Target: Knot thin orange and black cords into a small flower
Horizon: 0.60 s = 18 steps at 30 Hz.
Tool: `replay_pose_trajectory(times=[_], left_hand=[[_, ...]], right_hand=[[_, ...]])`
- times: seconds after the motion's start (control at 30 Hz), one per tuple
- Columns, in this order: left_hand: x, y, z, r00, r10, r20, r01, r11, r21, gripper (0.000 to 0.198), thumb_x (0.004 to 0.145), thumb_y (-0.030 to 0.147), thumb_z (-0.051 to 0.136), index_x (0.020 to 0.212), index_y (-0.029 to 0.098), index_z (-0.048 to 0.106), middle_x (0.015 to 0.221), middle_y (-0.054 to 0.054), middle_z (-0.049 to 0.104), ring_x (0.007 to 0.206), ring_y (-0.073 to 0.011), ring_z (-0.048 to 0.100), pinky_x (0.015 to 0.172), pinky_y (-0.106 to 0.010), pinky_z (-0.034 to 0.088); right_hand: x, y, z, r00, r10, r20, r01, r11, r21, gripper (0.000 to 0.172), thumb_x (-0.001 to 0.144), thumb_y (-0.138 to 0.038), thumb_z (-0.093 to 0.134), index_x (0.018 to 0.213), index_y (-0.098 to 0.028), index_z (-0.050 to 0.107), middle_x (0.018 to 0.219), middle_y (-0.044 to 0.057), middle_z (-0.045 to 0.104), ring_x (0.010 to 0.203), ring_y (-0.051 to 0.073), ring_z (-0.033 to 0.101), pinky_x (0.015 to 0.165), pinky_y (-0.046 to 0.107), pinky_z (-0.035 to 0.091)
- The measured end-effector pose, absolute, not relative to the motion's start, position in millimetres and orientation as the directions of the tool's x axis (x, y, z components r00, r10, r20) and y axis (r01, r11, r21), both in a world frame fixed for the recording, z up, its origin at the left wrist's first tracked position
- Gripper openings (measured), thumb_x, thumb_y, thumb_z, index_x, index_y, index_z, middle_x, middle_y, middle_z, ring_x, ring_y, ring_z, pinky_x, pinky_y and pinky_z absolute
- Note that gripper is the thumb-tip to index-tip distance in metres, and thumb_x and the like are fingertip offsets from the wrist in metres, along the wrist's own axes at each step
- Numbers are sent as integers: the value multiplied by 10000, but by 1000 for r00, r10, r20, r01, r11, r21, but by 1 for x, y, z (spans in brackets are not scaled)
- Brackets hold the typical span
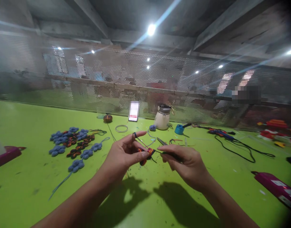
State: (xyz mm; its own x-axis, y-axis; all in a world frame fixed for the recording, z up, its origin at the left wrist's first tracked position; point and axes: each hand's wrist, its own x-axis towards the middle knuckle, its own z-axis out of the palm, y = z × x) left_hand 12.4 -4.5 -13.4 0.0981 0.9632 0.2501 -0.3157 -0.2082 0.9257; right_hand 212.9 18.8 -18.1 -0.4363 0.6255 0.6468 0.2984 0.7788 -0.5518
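My left hand (127,152) pinches a small crochet piece (150,152) in dark, orange and red yarn between thumb and fingers. A dark strand is wound round its raised index finger. In my right hand (183,160) is a crochet hook (159,151), its tip at the edge of the piece; the fingers cover most of its handle. The dark strand (111,132) runs back towards a multicoloured yarn ball (108,118). To the left lie several blue crochet flowers (76,165) and several dark orange ones (74,153).
Behind my hands on the green table (41,186) are scissors (161,141), a ring (121,128), a phone (133,111), a jar (163,117) and a blue pot (179,129). A glue gun (221,133) with its cord lies right. A perforated screen (126,82) closes the far side.
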Motion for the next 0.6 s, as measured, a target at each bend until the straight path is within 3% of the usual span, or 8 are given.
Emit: replay_pose_trajectory(times=[0.23,0.6], left_hand=[[12,-6,-14,91,958,271,-295,-234,926,561,616,171,781,1139,141,580,666,-11,656,547,-119,582,508,-242,489],[13,-7,-13,101,951,291,-264,-257,930,563,616,170,777,1145,154,585,669,-3,638,538,-98,547,500,-222,462]], right_hand=[[217,17,-13,-457,608,649,373,794,-480,194,817,-171,605,977,-228,701,801,35,715,584,139,597,530,277,474],[217,15,-8,-490,582,649,353,813,-463,206,811,-148,597,970,-219,708,797,33,725,617,140,630,552,262,482]])
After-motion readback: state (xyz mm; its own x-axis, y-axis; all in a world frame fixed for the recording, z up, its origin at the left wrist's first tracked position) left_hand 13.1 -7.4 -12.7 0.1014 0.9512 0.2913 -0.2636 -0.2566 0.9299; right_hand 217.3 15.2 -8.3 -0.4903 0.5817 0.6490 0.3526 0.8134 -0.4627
